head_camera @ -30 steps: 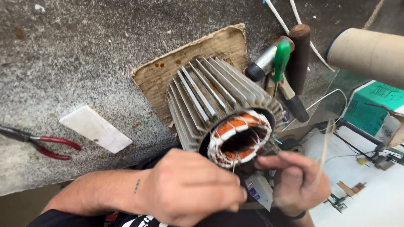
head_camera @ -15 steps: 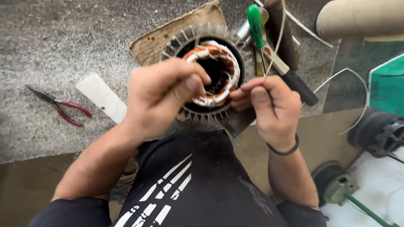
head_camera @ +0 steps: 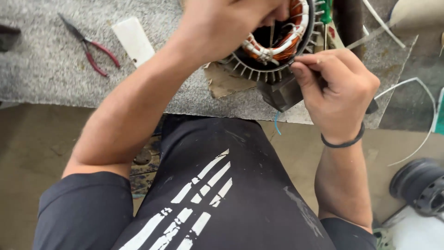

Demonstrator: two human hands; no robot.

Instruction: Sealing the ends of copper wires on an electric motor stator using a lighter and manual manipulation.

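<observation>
Layout at the surface (head_camera: 55, 69) edge

Motor stator (head_camera: 277, 44) on the surface, at its near edge, right of centre. Left hand (head_camera: 222, 28) over the stator, right hand (head_camera: 337, 90) against its right rim. Pliers (head_camera: 90, 44) far left, flat plate (head_camera: 134, 39) between pliers and stator. Screwdriver (head_camera: 326, 11) behind the stator.

One finned motor housing (head_camera: 273, 51), one pair of red-handled pliers (head_camera: 90, 44), one white strip (head_camera: 134, 39). One green-handled screwdriver (head_camera: 326, 11), one black wristband (head_camera: 344, 141). Two hands.
</observation>
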